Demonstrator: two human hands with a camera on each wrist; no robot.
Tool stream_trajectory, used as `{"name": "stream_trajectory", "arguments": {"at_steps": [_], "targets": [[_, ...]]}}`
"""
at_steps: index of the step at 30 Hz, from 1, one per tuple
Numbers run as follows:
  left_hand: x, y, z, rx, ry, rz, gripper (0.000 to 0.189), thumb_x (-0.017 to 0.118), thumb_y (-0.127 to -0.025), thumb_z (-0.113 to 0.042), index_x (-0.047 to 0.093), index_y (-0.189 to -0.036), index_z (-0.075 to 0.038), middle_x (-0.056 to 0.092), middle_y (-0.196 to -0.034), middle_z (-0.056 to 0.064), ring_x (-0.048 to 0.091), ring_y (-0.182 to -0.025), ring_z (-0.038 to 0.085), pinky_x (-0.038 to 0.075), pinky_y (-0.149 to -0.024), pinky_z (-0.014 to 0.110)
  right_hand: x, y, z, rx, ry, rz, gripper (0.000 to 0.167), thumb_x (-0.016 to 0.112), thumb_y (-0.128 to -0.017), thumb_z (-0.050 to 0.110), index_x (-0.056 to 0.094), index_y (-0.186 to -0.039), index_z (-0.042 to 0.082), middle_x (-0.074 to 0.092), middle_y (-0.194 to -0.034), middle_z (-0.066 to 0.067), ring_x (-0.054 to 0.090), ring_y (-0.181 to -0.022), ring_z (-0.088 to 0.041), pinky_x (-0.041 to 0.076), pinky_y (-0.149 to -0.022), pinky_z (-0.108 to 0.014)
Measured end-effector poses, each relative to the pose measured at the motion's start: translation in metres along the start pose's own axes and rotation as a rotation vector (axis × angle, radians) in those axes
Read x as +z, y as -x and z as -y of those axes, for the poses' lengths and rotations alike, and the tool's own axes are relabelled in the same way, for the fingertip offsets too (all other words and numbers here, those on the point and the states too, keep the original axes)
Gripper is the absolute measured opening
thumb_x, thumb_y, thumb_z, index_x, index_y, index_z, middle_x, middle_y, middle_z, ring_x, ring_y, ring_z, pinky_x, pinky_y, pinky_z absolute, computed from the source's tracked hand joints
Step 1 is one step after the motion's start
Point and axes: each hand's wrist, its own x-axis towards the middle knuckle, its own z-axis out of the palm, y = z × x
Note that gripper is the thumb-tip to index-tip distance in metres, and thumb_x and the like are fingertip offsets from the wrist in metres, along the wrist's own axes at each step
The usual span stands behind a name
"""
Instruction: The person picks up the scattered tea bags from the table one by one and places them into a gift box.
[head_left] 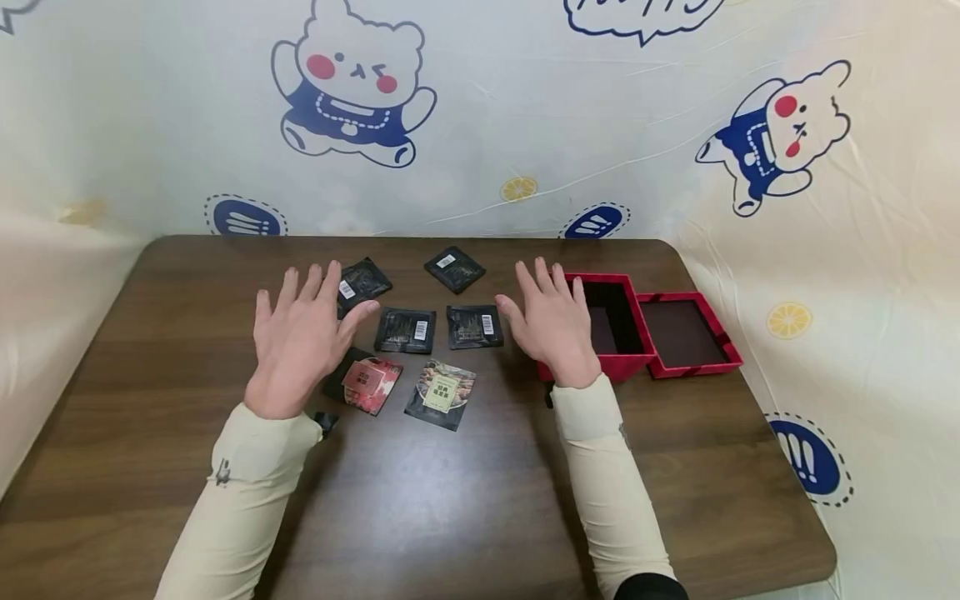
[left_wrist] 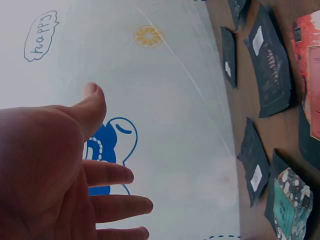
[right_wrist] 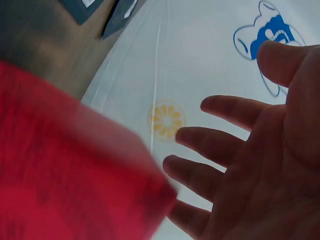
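My left hand [head_left: 300,346] is held up with its fingers straight and thumb out, over the left side of a group of flat sachets. It holds nothing. Near it lie a red-fronted sachet [head_left: 372,385] and a black sachet with a white label [head_left: 363,281], partly covered by the hand. In the left wrist view a teal-labelled sachet [left_wrist: 284,210] shows as well. My right hand [head_left: 553,325], fingers spread and empty, is raised beside an open red box [head_left: 630,367] with a dark inside, overlapping its left side in the head view.
Between the hands lie black sachets [head_left: 406,331] and a sachet with a pale green label [head_left: 441,395]. A shallow red tray-like lid [head_left: 681,333] sits against the box's right side. Behind the brown table [head_left: 435,517] hangs a printed cloth [head_left: 480,108].
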Motion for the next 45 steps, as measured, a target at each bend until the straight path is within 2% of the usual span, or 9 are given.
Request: {"name": "stream_trajectory", "arguments": {"at_steps": [5, 9, 12, 16, 20, 25, 32, 38, 45], "targets": [[0.006, 0.003, 0.0, 0.015, -0.005, -0.08, 0.081, 0.055, -0.096, -0.062, 0.047, -0.146, 0.002, 0.049, -0.141, 0.032, 0.043, -0.128, 0.054, 0.033, -0.102, 0.07, -0.006, 0.009, -0.022, 0.006, -0.033, -0.03, 0.064, 0.045, -0.103, 0.049, 0.039, -0.156, 0.012, 0.031, -0.16, -0.017, 0.027, -0.147, -0.039, 0.02, -0.118, -0.057], [0.01, 0.005, 0.003, 0.045, 0.002, -0.152, 0.073, 0.065, -0.093, -0.055, 0.059, -0.132, 0.006, 0.068, -0.106, 0.03, 0.063, -0.082, 0.047, 0.052, -0.068, 0.058, -0.011, 0.018, -0.042, 0.015, -0.07, -0.045, 0.058, 0.046, -0.105, 0.04, 0.041, -0.154, 0.008, 0.034, -0.158, -0.02, 0.029, -0.146, -0.04, 0.022, -0.117, -0.057], [0.012, 0.007, 0.006, 0.054, 0.016, -0.146, 0.07, 0.069, -0.091, -0.054, 0.063, -0.123, 0.008, 0.063, -0.072, 0.022, 0.053, -0.052, 0.034, 0.043, -0.045, 0.045, -0.014, 0.025, -0.058, 0.034, -0.085, -0.062, 0.056, 0.046, -0.106, 0.035, 0.041, -0.153, 0.006, 0.036, -0.156, -0.021, 0.031, -0.144, -0.041, 0.024, -0.117, -0.056], [0.015, 0.009, 0.009, 0.053, 0.034, -0.114, 0.065, 0.078, -0.086, -0.049, 0.063, -0.113, 0.008, 0.051, -0.056, 0.011, 0.044, -0.044, 0.025, 0.036, -0.039, 0.037, -0.017, 0.034, -0.077, 0.084, -0.105, -0.091, 0.055, 0.048, -0.105, 0.032, 0.042, -0.152, 0.003, 0.039, -0.154, -0.025, 0.035, -0.141, -0.044, 0.027, -0.114, -0.059], [0.018, 0.01, 0.011, 0.022, 0.061, -0.043, 0.063, 0.082, -0.083, -0.045, 0.064, -0.114, 0.007, 0.055, -0.058, 0.011, 0.045, -0.046, 0.025, 0.036, -0.038, 0.037, -0.02, 0.045, -0.091, 0.144, -0.124, -0.103, 0.056, 0.048, -0.106, 0.031, 0.042, -0.152, 0.001, 0.04, -0.152, -0.027, 0.037, -0.139, -0.046, 0.029, -0.112, -0.062], [0.019, 0.008, 0.012, -0.033, 0.098, 0.116, 0.058, 0.082, -0.085, -0.04, 0.065, -0.121, 0.002, 0.061, -0.067, 0.012, 0.049, -0.051, 0.026, 0.037, -0.039, 0.036, -0.023, 0.06, -0.108, 0.193, -0.133, -0.162, 0.052, 0.051, -0.105, 0.029, 0.047, -0.147, -0.002, 0.048, -0.145, -0.028, 0.045, -0.129, -0.049, 0.036, -0.105, -0.065], [0.026, 0.003, 0.014, -0.035, 0.132, 0.285, 0.045, 0.079, -0.089, -0.026, 0.067, -0.127, -0.004, 0.064, -0.12, 0.029, 0.059, -0.077, 0.035, 0.046, -0.048, 0.04, -0.025, 0.079, -0.13, 0.326, -0.169, -0.16, 0.048, 0.047, -0.106, 0.027, 0.053, -0.138, -0.008, 0.049, -0.135, -0.036, 0.039, -0.119, -0.058, 0.033, -0.1, -0.067], [0.033, 0.001, 0.018, -0.082, 0.133, 0.347, 0.047, 0.082, -0.087, -0.027, 0.068, -0.124, -0.002, 0.062, -0.121, 0.029, 0.057, -0.087, 0.038, 0.049, -0.054, 0.043, -0.021, 0.09, -0.143, 0.401, -0.233, -0.153, 0.043, 0.048, -0.105, 0.028, 0.063, -0.125, -0.008, 0.062, -0.116, -0.032, 0.052, -0.11, -0.053, 0.042, -0.095, -0.063], [0.044, -0.002, 0.024, -0.109, 0.15, 0.365, 0.05, 0.081, -0.087, -0.027, 0.065, -0.127, -0.002, 0.061, -0.119, 0.029, 0.055, -0.089, 0.04, 0.05, -0.059, 0.046, -0.014, 0.097, -0.148, 0.466, -0.246, -0.135, 0.038, 0.051, -0.105, 0.03, 0.07, -0.107, -0.002, 0.069, -0.089, -0.019, 0.061, -0.081, -0.038, 0.049, -0.067, -0.049]]}}
